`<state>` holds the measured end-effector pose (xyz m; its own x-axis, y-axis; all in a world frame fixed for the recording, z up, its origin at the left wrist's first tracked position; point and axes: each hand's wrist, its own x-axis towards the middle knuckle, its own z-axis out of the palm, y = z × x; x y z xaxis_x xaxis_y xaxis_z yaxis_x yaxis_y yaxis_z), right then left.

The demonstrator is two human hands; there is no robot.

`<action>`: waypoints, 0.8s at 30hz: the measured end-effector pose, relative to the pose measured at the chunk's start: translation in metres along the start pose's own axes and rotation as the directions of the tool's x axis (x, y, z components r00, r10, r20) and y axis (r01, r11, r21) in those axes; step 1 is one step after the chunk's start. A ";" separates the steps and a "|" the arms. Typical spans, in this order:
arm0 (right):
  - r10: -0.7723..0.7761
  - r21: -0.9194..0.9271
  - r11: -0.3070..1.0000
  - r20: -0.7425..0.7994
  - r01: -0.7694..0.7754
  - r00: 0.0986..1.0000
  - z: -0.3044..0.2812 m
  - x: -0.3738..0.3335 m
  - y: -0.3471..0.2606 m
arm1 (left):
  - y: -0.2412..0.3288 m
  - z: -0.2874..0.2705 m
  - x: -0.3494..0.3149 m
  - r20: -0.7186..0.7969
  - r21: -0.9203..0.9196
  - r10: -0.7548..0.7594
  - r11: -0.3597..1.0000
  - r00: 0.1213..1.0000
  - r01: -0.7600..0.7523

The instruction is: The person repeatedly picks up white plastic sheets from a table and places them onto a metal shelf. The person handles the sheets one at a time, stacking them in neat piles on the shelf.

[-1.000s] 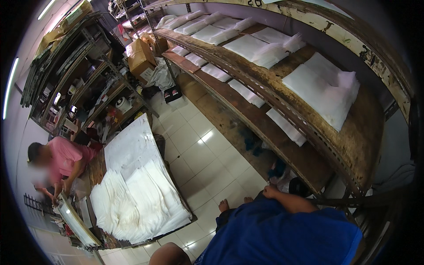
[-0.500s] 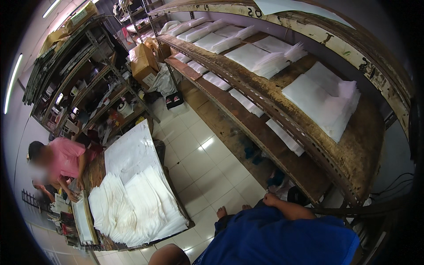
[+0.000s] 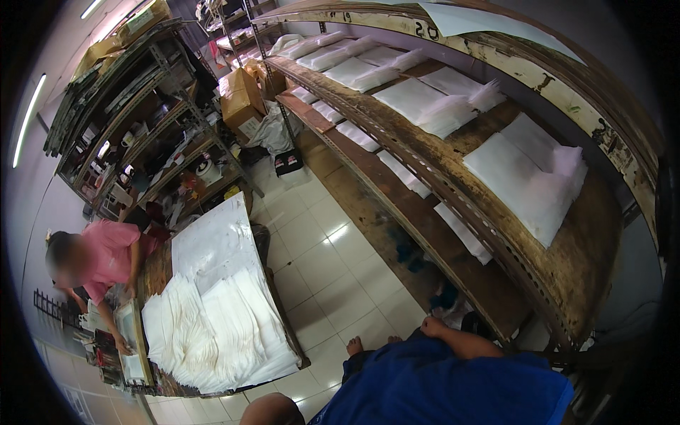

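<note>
Head view, looking down an aisle of a packing room. At 5 o'clock our right hand (image 3: pixel 431 326) rests on the blue garment (image 3: pixel 453 389) over our lap. It holds nothing, and we cannot tell whether its fingers are spread or curled; the left hand is out of view. A bare foot (image 3: pixel 354 346) shows just beyond it on the tiled floor (image 3: pixel 319 262). Nearest the hand, toward 4 o'clock, is the worn end of the lower shelf (image 3: pixel 496 301), with thin white packs (image 3: pixel 462 232) lying flat along it. The upper shelf (image 3: pixel 567 276) above runs from 3 o'clock up to 12 o'clock and carries separate, squared stacks of white bags (image 3: pixel 528 177), each well apart from the next. At 8 o'clock stands the bench (image 3: pixel 157 263), covered with fanned piles of white bags (image 3: pixel 219 333) and one large white sheet (image 3: pixel 212 241). A co-worker in pink (image 3: pixel 106 251) leans over its far edge at 9 o'clock, one hand on a narrow tray (image 3: pixel 134 340). A cardboard box (image 3: pixel 241 103) and metal racks (image 3: pixel 142 127) fill 11 o'clock. We judge the shelving well advanced, since many stacks already lie sorted. The bench piles remain to be dealt with, and our own hand is idle.
</note>
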<state>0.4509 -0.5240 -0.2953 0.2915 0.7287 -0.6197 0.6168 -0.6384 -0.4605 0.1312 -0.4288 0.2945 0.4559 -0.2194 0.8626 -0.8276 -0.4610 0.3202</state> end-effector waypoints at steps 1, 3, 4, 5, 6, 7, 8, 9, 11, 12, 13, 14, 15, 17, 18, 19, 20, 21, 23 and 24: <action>0.010 0.011 1.000 0.005 -0.010 1.000 -0.003 -0.001 -0.002 | -0.002 -0.002 0.000 0.023 -0.006 0.001 1.000 1.000 -0.001; 0.020 0.026 0.999 0.025 -0.021 0.999 -0.010 -0.004 -0.007 | -0.007 -0.009 0.001 0.082 -0.036 -0.003 0.999 0.997 0.006; 0.022 0.031 0.999 0.036 -0.023 0.999 -0.013 -0.003 -0.010 | -0.008 -0.011 0.002 0.117 -0.060 -0.008 0.998 0.993 0.015; 0.019 0.022 1.000 0.029 -0.020 0.999 -0.012 0.000 -0.008 | -0.008 -0.010 0.002 0.104 -0.101 0.006 0.995 0.995 0.004; 0.020 0.019 1.000 0.021 -0.021 1.000 -0.010 0.003 -0.005 | -0.011 -0.010 0.002 0.091 -0.147 0.021 0.989 0.996 -0.007; 0.019 0.013 1.000 0.014 -0.019 1.000 -0.008 0.005 -0.004 | -0.014 -0.009 0.003 0.077 -0.190 0.033 0.982 0.996 -0.018; 0.000 0.018 1.000 0.007 0.000 1.000 -0.005 0.006 -0.002 | -0.017 -0.009 0.001 0.088 -0.210 0.026 0.978 0.996 -0.007; -0.008 0.028 1.000 -0.011 0.008 1.000 -0.007 0.003 0.001 | -0.021 -0.009 0.000 0.099 -0.236 0.034 0.972 0.995 -0.010; -0.016 0.036 0.999 -0.028 0.017 0.999 -0.008 0.002 0.004 | -0.026 -0.011 -0.003 0.130 -0.265 0.036 0.964 0.991 0.000; -0.014 0.037 0.999 -0.028 0.015 1.000 -0.006 0.004 0.007 | -0.029 -0.012 -0.004 0.145 -0.285 0.038 0.959 0.989 0.005; -0.011 0.038 0.999 -0.029 0.012 1.000 -0.006 0.005 0.009 | -0.032 -0.014 -0.005 0.161 -0.308 0.044 0.952 0.986 0.008; -0.003 0.030 1.000 -0.022 0.004 1.000 -0.006 0.004 0.008 | -0.034 -0.014 -0.007 0.175 -0.327 0.042 0.945 0.984 0.018; -0.003 0.018 1.000 -0.016 0.003 1.000 -0.008 0.003 0.004 | -0.033 -0.014 -0.007 0.195 -0.344 0.037 0.938 0.980 0.034; -0.005 0.038 0.999 -0.011 0.005 1.000 -0.005 0.007 0.002 | -0.032 -0.013 -0.007 0.256 -0.407 0.042 0.911 0.966 0.069; -0.003 0.070 0.998 -0.015 0.004 1.000 -0.001 0.009 0.003 | -0.033 -0.015 -0.006 0.259 -0.439 0.038 0.895 0.965 0.082; 0.001 0.105 0.994 -0.023 0.002 1.000 0.002 0.011 0.005 | -0.034 -0.017 -0.004 0.265 -0.466 0.038 0.880 0.963 0.094; -0.007 0.100 0.995 -0.045 0.012 0.999 0.005 0.012 0.008 | -0.035 -0.017 0.000 0.202 -0.438 -0.014 0.893 0.979 0.103; -0.030 0.085 0.996 -0.057 0.035 0.998 0.007 0.014 0.004 | -0.032 -0.016 0.006 0.133 -0.396 -0.078 0.909 0.988 0.125; -0.092 0.011 0.996 -0.074 0.093 0.993 0.013 0.018 -0.005 | -0.020 -0.004 0.002 -0.010 -0.242 -0.169 0.957 0.986 0.162; -0.105 -0.034 0.994 -0.097 0.102 0.990 0.018 0.023 0.001 | -0.013 0.010 -0.014 -0.070 -0.154 -0.176 0.974 0.982 0.164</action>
<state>0.4450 -0.5122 -0.3216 0.2951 0.8122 -0.5033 0.6678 -0.5520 -0.4993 0.1390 -0.4279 0.2738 0.5704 -0.0738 0.8180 -0.7822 -0.3528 0.5136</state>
